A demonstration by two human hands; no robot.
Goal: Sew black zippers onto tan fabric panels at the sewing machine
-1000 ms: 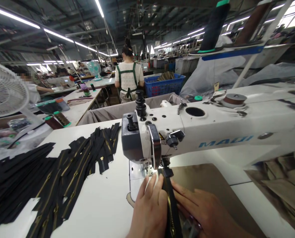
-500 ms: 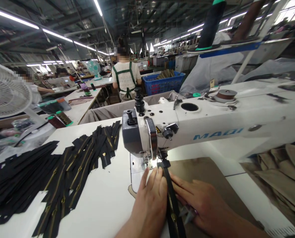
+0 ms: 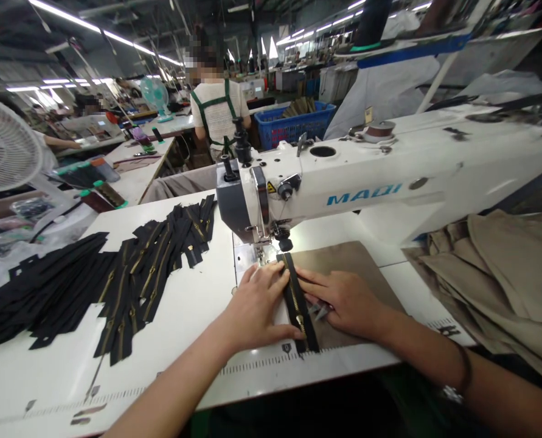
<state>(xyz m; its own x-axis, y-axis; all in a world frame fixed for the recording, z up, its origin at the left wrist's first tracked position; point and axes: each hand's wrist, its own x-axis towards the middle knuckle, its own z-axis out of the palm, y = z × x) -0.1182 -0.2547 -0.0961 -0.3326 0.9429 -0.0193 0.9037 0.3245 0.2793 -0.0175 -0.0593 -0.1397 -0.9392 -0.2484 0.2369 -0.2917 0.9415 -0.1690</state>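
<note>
A black zipper with gold teeth (image 3: 297, 302) lies on a brown fabric piece (image 3: 349, 263), its far end under the presser foot of a white sewing machine (image 3: 343, 182). My left hand (image 3: 257, 307) lies flat on the table left of the zipper, fingers stretched toward the needle, thumb against the tape. My right hand (image 3: 341, 301) rests flat on the brown fabric to the zipper's right, fingers pointing at it. A small metal tool (image 3: 320, 311), perhaps snips, sits under the right palm.
Several black zippers (image 3: 115, 274) are spread over the table's left half. Tan fabric pieces (image 3: 494, 274) are heaped at the right. A white fan (image 3: 6, 146) stands far left. A person in a green apron (image 3: 216, 118) stands behind, near a blue basket (image 3: 293, 125).
The view has pulled back and tilted down, showing both forearms and the table's front edge. Both hands stay flat on either side of the zipper, which now shows full length.
</note>
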